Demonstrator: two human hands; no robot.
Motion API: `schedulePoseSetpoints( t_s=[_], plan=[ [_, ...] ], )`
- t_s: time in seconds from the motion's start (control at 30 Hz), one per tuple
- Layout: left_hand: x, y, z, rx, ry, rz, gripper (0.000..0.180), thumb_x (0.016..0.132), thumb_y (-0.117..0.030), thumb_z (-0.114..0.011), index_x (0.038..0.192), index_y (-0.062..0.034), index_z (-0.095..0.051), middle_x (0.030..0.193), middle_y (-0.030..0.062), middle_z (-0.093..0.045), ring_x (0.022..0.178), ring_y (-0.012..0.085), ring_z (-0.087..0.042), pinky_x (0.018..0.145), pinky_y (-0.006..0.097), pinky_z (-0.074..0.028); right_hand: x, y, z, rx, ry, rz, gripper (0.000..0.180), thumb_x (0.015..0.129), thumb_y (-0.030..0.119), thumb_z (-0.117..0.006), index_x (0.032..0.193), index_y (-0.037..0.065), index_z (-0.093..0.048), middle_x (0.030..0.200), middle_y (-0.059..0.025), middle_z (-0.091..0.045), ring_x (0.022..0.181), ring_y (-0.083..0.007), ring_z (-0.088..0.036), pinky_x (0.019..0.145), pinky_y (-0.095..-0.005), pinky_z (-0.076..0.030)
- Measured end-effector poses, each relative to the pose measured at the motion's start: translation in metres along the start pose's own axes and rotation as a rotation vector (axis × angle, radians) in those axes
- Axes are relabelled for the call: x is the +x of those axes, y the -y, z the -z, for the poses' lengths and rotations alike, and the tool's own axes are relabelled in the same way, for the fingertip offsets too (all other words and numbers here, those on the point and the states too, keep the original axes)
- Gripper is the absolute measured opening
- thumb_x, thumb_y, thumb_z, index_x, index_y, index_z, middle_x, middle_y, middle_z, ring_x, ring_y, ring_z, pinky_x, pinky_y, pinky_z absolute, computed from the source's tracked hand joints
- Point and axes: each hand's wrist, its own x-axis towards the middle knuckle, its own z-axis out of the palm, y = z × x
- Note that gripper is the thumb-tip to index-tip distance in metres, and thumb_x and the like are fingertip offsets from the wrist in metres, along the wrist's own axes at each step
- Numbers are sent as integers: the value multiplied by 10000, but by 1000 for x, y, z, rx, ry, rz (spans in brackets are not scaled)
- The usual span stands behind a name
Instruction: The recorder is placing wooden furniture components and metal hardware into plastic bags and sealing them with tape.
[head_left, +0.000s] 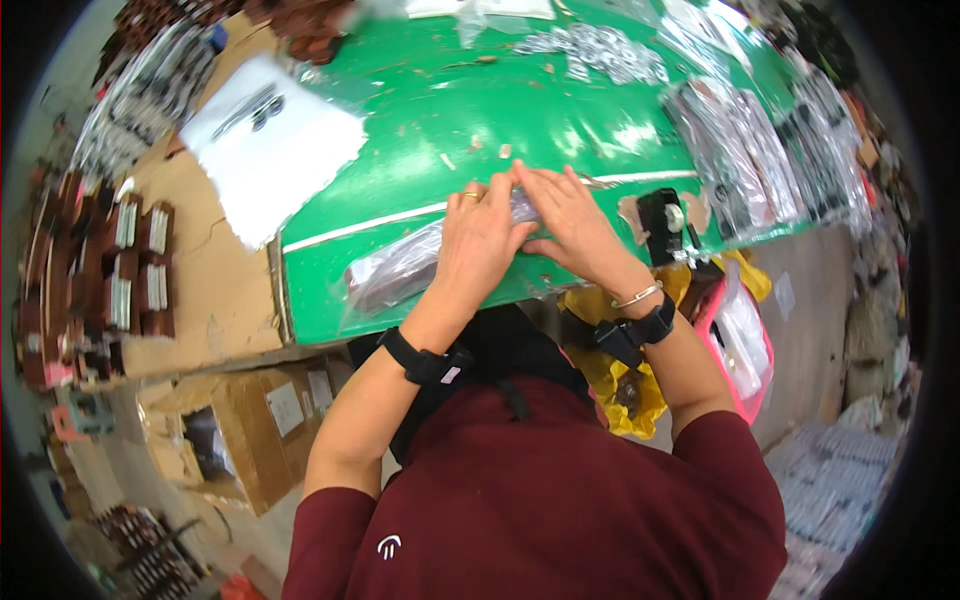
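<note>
A long clear plastic bag (395, 268) with something brown inside lies slantwise along the near edge of the green tabletop (440, 120). My left hand (478, 235) is wrapped over its right part, thumb pointing right. My right hand (572, 222) grips the bag's right end, with fingertips meeting those of the left hand. The exact pinch is hidden under the fingers. Just right of my right hand lies a black object with a pale round part (662, 225).
Plastic-wrapped packs (735, 150) are piled at the right. Small clear packets (595, 52) lie at the back. White sheets (270, 145) rest on the cardboard (215, 270) at left, beside stacked brown pieces (120, 260). Below are an open carton (260, 420) and a pink-rimmed container (745, 340).
</note>
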Motion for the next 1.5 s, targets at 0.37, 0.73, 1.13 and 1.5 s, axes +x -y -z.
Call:
schedulePoseSetpoints(
  t_s=[0.37, 0.73, 1.13, 1.5],
  plan=[
    [-165, 27, 72, 425, -311, 335, 1213, 675, -440, -902, 1605, -9, -251, 1672, 227, -243, 1548, 381, -246, 1230, 587, -181, 27, -8, 1, -19, 71, 60, 857, 705, 185, -860, 1473, 90, -491, 1352, -110, -586, 1304, -318, -509, 1199, -573, -295],
    [-128, 79, 79, 244, -340, 209, 476, 926, -264, -708, 1399, -223, -663, 1645, 180, -351, 1494, 409, -338, 1201, 480, -286, 31, -12, 3, -27, 96, 35, 790, 692, 184, -843, 1419, 78, -552, 1331, -123, -600, 1280, -349, -516, 1194, -566, -281],
    [-111, 90, 66, -346, -572, 468, 271, 994, -148, -596, 1191, -80, -770, 954, 100, -563, 867, 210, -579, 790, 330, -479, 15, -4, -9, -133, -49, 35, 775, 691, 281, -846, 1403, 126, -581, 1301, -94, -627, 1257, -312, -547, 1204, -593, -259],
    [-122, 101, 57, -797, -542, 642, 241, 1024, -200, -630, 1047, -16, -785, 1024, -1, -582, 954, 103, -514, 864, 262, -386, -7, 10, -20, -211, -231, -25, 805, 635, 234, -876, 1387, 136, -603, 1278, -46, -632, 1237, -266, -570, 1212, -560, -265]
  ],
)
